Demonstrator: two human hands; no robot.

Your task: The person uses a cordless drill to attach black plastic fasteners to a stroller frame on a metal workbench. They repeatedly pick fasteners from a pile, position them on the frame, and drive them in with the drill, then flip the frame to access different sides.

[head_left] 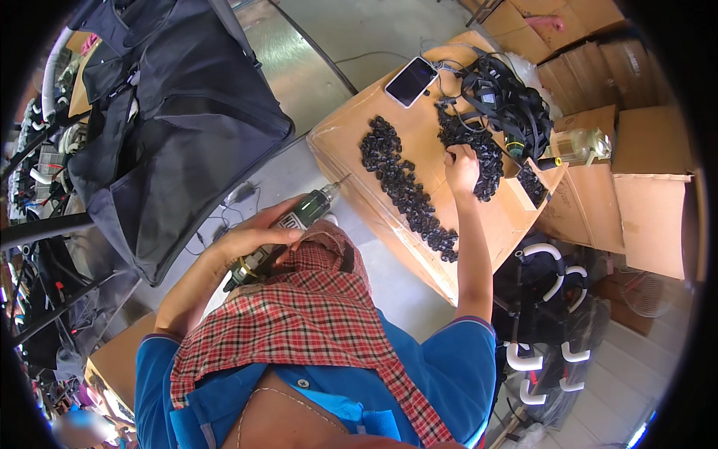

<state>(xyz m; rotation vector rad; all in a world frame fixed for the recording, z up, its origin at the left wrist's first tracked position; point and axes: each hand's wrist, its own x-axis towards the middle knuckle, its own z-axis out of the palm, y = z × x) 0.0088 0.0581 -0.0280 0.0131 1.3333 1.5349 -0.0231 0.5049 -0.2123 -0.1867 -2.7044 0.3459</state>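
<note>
Black plastic parts [479, 161] under right hand [461, 169]; left hand [250, 238] grips rotary tool [288, 228].

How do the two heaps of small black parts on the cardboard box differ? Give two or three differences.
The left heap runs as a long, narrow band across the cardboard box; the right heap is shorter and more bunched. The right hand rests on the right heap; no hand touches the left heap. Both hold small, dark, alike-looking pieces.
</note>
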